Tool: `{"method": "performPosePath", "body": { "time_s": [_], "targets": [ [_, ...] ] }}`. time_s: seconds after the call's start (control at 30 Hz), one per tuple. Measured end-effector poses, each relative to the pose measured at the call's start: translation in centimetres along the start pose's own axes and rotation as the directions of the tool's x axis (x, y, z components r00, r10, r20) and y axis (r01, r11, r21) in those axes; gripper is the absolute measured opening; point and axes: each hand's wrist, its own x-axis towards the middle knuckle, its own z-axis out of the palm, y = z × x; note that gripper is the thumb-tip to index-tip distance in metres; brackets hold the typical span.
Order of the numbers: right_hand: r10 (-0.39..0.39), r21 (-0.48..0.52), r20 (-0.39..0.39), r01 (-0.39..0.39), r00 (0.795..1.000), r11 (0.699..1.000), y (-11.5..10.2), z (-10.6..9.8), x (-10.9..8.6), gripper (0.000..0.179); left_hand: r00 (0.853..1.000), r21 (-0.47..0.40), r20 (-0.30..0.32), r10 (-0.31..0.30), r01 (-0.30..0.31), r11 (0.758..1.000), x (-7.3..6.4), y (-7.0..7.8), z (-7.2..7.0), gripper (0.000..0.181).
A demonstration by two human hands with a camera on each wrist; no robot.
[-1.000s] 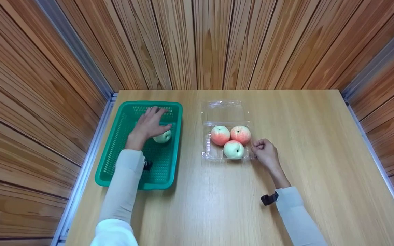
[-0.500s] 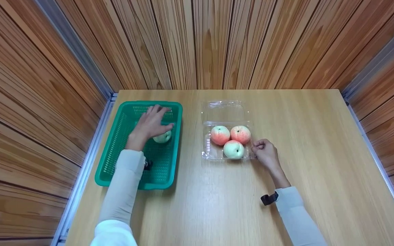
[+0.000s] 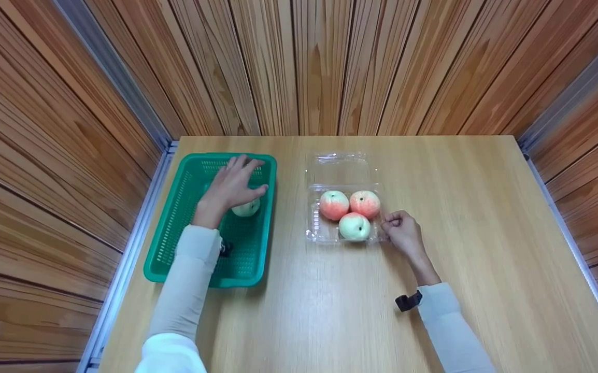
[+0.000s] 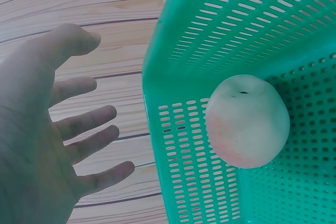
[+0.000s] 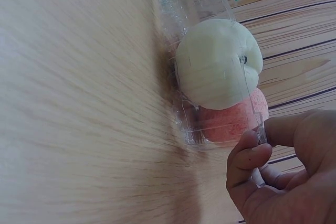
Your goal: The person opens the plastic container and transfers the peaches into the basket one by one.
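My left hand hovers over the green basket, fingers spread and holding nothing. Below it in the basket lies a pale peach, partly covered by the hand in the head view. The left wrist view shows that peach whole, with a pink blush, apart from the outstretched fingers. My right hand pinches the right edge of a clear plastic clamshell box between thumb and fingers. Three peaches sit in its base: two reddish peaches behind and a whiter peach in front.
The box's lid lies folded back, away from me. Both containers stand on a wooden table, the basket to the left of the box. Wood-panelled walls close off the back and both sides.
My left hand has shifted slightly up and to the right above the basket, fingers still spread. The right hand and the box have stayed where they were.
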Motion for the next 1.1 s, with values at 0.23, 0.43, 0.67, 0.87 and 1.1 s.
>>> {"method": "performPosePath", "body": {
  "time_s": [0.23, 0.43, 0.67, 0.87, 1.1],
  "targets": [
    [0.005, 0.004, 0.001, -0.005, 1.0, 1.0, -0.1, -0.1, -0.1, 0.022, 1.0, 0.021, 0.01, 0.004, -0.004, 1.0, 0.2, 0.7, -0.3, 0.065],
    [0.008, 0.012, 0.005, -0.008, 1.0, 1.0, -0.1, -0.1, -0.1, 0.022, 1.0, 0.035, 0.004, 0.018, -0.019, 0.999, 0.5, 1.4, -0.4, 0.065],
    [-0.004, -0.011, -0.002, 0.004, 1.0, 1.0, 0.0, 0.0, -0.1, 0.021, 0.999, 0.084, -0.021, 0.049, -0.047, 0.995, 0.5, 2.3, -0.2, 0.063],
    [0.009, -0.006, 0.001, -0.009, 1.0, 1.0, 0.0, 0.0, 0.0, 0.021, 0.998, 0.1, -0.012, 0.065, -0.063, 0.993, 0.7, 3.0, -0.1, 0.064],
    [0.027, 0.001, 0.007, -0.027, 1.0, 1.0, -0.2, -0.1, 0.0, 0.022, 0.998, 0.085, -0.006, 0.068, -0.067, 0.994, 0.8, 3.5, -0.1, 0.064]
  ]
}}
